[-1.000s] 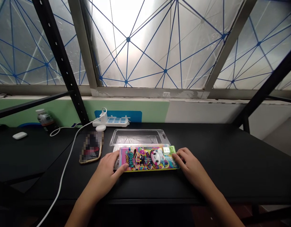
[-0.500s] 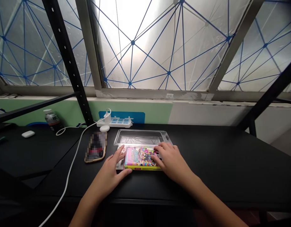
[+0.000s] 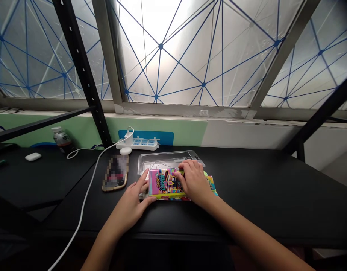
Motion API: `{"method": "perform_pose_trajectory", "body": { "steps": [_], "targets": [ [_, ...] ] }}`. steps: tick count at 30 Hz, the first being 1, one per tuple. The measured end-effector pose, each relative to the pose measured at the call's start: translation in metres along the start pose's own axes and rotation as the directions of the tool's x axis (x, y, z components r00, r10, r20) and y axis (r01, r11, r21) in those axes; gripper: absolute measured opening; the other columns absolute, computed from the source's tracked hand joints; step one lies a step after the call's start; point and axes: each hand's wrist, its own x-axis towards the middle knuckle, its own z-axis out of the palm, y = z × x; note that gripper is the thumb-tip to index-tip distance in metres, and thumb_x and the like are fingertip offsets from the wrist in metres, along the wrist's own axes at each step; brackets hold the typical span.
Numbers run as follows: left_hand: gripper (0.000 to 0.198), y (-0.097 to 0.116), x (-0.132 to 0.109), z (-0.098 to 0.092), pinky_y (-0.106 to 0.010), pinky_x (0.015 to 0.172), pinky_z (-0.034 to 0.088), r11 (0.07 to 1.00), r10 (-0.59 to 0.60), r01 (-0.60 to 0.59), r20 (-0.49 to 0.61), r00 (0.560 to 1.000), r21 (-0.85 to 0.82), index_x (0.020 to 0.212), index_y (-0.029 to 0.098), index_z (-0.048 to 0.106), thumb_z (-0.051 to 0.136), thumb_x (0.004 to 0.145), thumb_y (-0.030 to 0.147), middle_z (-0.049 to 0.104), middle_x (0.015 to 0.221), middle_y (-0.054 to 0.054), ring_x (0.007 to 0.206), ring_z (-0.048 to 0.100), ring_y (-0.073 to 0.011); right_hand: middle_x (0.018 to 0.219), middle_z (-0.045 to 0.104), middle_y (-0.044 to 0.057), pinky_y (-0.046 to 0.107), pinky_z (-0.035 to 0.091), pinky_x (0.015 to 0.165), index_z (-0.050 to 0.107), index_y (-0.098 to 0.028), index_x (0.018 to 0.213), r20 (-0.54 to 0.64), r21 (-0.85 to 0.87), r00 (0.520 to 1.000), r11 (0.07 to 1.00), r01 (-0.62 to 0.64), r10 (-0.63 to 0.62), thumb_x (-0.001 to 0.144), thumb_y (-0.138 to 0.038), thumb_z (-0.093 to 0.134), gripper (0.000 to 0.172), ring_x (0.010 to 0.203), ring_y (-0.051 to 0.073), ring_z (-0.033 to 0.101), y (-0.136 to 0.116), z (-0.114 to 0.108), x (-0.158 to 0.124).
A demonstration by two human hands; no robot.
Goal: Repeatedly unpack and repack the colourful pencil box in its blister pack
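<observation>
A colourful pink and yellow box [image 3: 163, 182] lies over other bright packaging [image 3: 211, 182] on the black desk. My left hand [image 3: 134, 199] rests at the box's left end, thumb on the near edge and fingers along the side. Across the right part of the box lies my right hand [image 3: 194, 182], its thumb on the top face and its fingers curled at the far edge, gripping it. Just behind the box sits a clear plastic tray [image 3: 167, 156], partly hidden by the box and my right hand.
A phone [image 3: 115, 173] lies left of my left hand. Behind it are a white case [image 3: 125, 151] and a power strip [image 3: 145, 143]. A white cable [image 3: 83, 205] runs down the desk. Further left stand a bottle [image 3: 62, 140] and another white case [image 3: 33, 156].
The box's top face looks different, and more bright packaging now shows at its right. My right hand has shifted slightly left and its fingers are more curled. The plastic tray has tilted a little.
</observation>
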Motion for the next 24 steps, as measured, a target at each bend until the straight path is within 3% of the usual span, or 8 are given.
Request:
{"method": "perform_pose_trajectory", "body": {
  "steps": [4, 9, 12, 14, 16, 18, 21, 24],
  "targets": [
    [0.048, 0.0, 0.0, -0.003, -0.044, 0.113, 0.039, 0.999, 0.02, -0.018, -0.029, 0.999, 0.051, 0.138, 0.027, 0.059, 0.036, 0.103, 0.05, 0.059, 0.143, -0.004, 0.136, 0.049, -0.0281, 0.101, 0.066, 0.008, 0.046, 0.039, 0.098, 0.054, -0.021, 0.102, -0.148, 0.111, 0.98, 0.982, 0.153, -0.136, 0.097, -0.03, 0.057, 0.011, 0.098, 0.025, 0.059, -0.006, -0.024, -0.015],
    [0.06, -0.001, -0.002, -0.007, -0.052, 0.118, 0.027, 0.995, -0.027, 0.028, -0.016, 1.0, 0.092, 0.136, 0.028, 0.061, 0.023, 0.102, 0.058, 0.055, 0.146, -0.003, 0.14, 0.043, -0.0297, 0.117, 0.07, 0.007, 0.053, 0.021, 0.113, 0.059, -0.025, 0.11, -0.031, 0.102, 0.965, 0.96, 0.262, -0.26, 0.092, -0.036, 0.065, 0.021, 0.117, 0.028, 0.061, 0.013, -0.063, -0.056],
    [0.054, 0.001, -0.002, -0.007, -0.051, 0.117, 0.031, 0.992, -0.078, 0.079, -0.012, 0.997, 0.103, 0.134, 0.03, 0.062, 0.037, 0.098, 0.061, 0.055, 0.146, -0.002, 0.14, 0.044, -0.0311, 0.133, 0.065, 0.005, 0.053, 0.022, 0.115, 0.064, -0.031, 0.111, 0.143, 0.188, 0.974, 0.971, 0.149, -0.177, 0.092, -0.047, 0.063, 0.025, 0.13, 0.031, 0.053, 0.044, -0.074, -0.075],
    [0.05, 0.002, -0.001, -0.007, -0.048, 0.115, 0.035, 0.986, -0.111, 0.111, -0.012, 0.994, 0.127, 0.133, 0.032, 0.063, 0.054, 0.091, 0.059, 0.054, 0.147, -0.002, 0.139, 0.045, -0.0319, 0.151, 0.05, 0.004, 0.049, 0.033, 0.113, 0.058, -0.036, 0.13, 0.303, 0.264, 0.952, 0.964, -0.034, -0.05, 0.086, -0.052, 0.068, 0.048, 0.139, 0.032, 0.044, 0.063, -0.075, -0.083],
    [0.051, 0.003, -0.002, -0.006, -0.045, 0.114, 0.037, 0.983, -0.113, 0.114, -0.014, 0.994, 0.146, 0.134, 0.033, 0.061, 0.062, 0.088, 0.055, 0.053, 0.148, -0.001, 0.138, 0.046, -0.0312, 0.162, 0.03, 0.006, 0.047, 0.041, 0.11, 0.039, -0.036, 0.149, 0.449, 0.265, 0.887, 0.931, -0.252, 0.113, 0.072, -0.055, 0.079, 0.089, 0.145, 0.035, 0.033, 0.077, -0.072, -0.087],
    [0.056, 0.003, -0.002, -0.005, -0.043, 0.114, 0.037, 0.983, -0.097, 0.1, -0.027, 0.995, 0.155, 0.139, 0.031, 0.056, 0.062, 0.088, 0.054, 0.051, 0.149, -0.003, 0.138, 0.046, -0.0308, 0.164, 0.025, 0.006, 0.05, 0.04, 0.111, 0.027, -0.034, 0.156, 0.553, 0.205, 0.803, 0.897, -0.391, 0.224, 0.064, -0.052, 0.084, 0.11, 0.147, 0.038, 0.025, 0.083, -0.068, -0.089],
    [0.063, 0.001, -0.003, -0.004, -0.043, 0.111, 0.039, 0.989, -0.099, 0.104, -0.051, 0.994, 0.104, 0.149, 0.027, 0.044, 0.053, 0.094, 0.055, 0.052, 0.148, -0.007, 0.137, 0.047, -0.0305, 0.157, 0.04, 0.001, 0.056, 0.033, 0.115, 0.042, -0.035, 0.15, 0.587, 0.158, 0.762, 0.884, -0.44, 0.275, 0.079, -0.044, 0.07, 0.077, 0.147, 0.037, 0.026, 0.083, -0.063, -0.089],
    [0.06, -0.001, -0.004, -0.004, -0.041, 0.11, 0.041, 0.993, -0.116, 0.117, -0.048, 0.992, 0.026, 0.151, 0.025, 0.04, 0.04, 0.099, 0.056, 0.057, 0.144, -0.009, 0.135, 0.05, -0.0284, 0.146, 0.055, 0.003, 0.05, 0.043, 0.109, 0.044, -0.032, 0.148, 0.526, 0.225, 0.786, 0.839, -0.496, 0.323, 0.091, -0.041, 0.055, 0.059, 0.137, 0.032, 0.047, 0.08, -0.061, -0.087]
  ]
}}
